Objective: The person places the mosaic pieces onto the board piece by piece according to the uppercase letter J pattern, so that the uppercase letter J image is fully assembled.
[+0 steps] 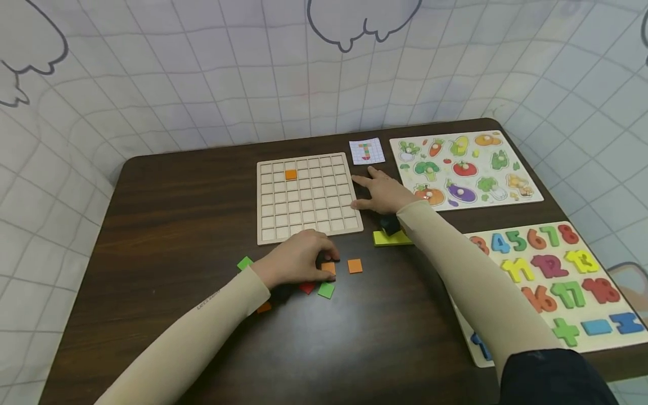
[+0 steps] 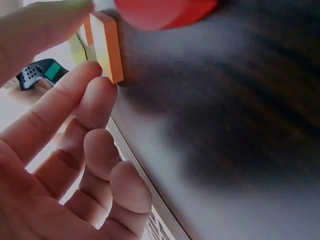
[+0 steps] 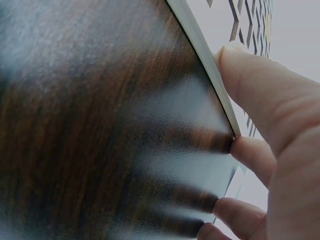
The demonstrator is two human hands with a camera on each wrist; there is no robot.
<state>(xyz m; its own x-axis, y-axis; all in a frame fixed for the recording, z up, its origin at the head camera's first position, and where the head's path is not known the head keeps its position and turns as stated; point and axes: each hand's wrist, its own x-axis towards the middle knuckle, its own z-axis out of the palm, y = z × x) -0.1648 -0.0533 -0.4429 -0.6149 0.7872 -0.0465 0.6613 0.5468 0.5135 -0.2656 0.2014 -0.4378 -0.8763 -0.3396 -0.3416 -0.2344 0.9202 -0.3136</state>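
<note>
My left hand (image 1: 298,256) reaches over the loose tiles, its thumb and fingertips pinching an orange square tile (image 1: 328,268) at opposite edges. In the left wrist view the same orange tile (image 2: 109,47) sits between thumb and fingers, low over the dark table. A red tile (image 1: 306,287) and a green tile (image 1: 326,290) lie just below that hand. My right hand (image 1: 387,191) is spread beside a wooden grid board (image 1: 309,197), thumb and fingertips against its right edge. In the right wrist view the thumb touches the board's rim (image 3: 212,75). One orange tile (image 1: 291,175) sits in an upper cell.
Another orange tile (image 1: 355,266) lies right of my left hand. A pattern card (image 1: 367,151) is behind the board. To the right are a vegetable puzzle (image 1: 486,191) and a number puzzle (image 1: 547,292). A yellow bar (image 1: 390,238) lies near the right forearm.
</note>
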